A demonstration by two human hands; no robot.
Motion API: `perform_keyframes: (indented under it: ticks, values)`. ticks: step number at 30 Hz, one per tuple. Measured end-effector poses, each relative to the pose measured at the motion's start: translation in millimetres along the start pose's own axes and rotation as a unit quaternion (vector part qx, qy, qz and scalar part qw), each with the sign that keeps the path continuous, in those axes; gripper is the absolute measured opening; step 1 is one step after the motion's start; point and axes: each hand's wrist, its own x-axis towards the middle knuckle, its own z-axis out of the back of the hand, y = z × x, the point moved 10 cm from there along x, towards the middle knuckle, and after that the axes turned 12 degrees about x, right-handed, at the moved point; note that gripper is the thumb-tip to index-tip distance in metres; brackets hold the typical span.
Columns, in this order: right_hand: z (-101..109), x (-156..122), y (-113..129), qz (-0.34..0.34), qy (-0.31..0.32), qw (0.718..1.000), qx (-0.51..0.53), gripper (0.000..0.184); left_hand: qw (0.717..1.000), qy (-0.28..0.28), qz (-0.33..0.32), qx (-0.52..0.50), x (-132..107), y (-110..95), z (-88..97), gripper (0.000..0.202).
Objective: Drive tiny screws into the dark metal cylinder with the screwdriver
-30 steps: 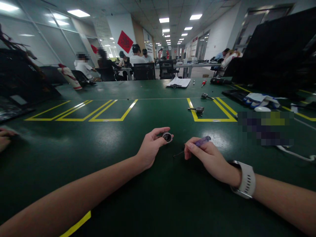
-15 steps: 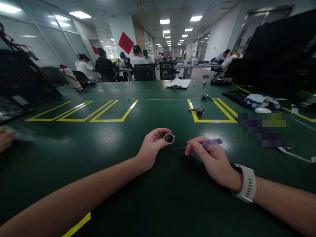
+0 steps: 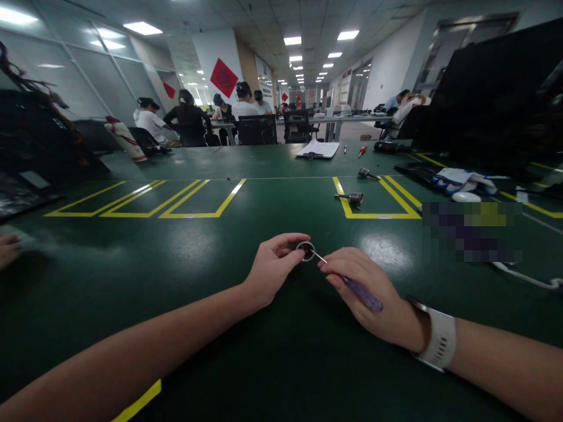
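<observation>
Here, my left hand [image 3: 270,268] pinches a small round metal part [image 3: 305,251] just above the green worktop [image 3: 185,252]; my right hand [image 3: 367,290] grips a purple-handled screwdriver [image 3: 361,293], its tip touching the part.

On the table [image 3: 176,252], near edge: round part [image 3: 305,251], held in the left hand [image 3: 272,266] just left of it. Just right of the round part: right hand [image 3: 369,293] with screwdriver [image 3: 357,291], tip touching it. Behind it, well apart: metal tool [image 3: 352,197]; farther behind, papers [image 3: 317,148]. Far left: another person's hand [image 3: 7,249].
</observation>
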Motion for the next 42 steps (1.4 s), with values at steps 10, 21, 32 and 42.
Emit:
perform_keyframes:
  ticks: [10,21,32,42]
  values:
    - [-6.0,0.3,5.9,0.019,0.033,0.998,-0.043,0.017,0.999,0.001,-0.019,0.032,-3.4,-3.9,-0.8,0.027]
    - [-10.3,-2.1,7.5,0.035,0.051,0.995,-0.072,0.017,0.999,0.003,-0.016,0.036,-2.4,-0.4,0.1,0.030]
    - [-9.8,-1.0,11.7,0.053,0.047,0.994,-0.084,0.017,0.999,-0.004,-0.013,0.032,-2.0,-0.6,0.0,0.029]
    - [-10.3,-0.9,11.8,0.046,0.052,0.994,-0.081,0.014,0.999,-0.001,-0.015,0.046,-4.4,-3.9,-2.4,0.029]
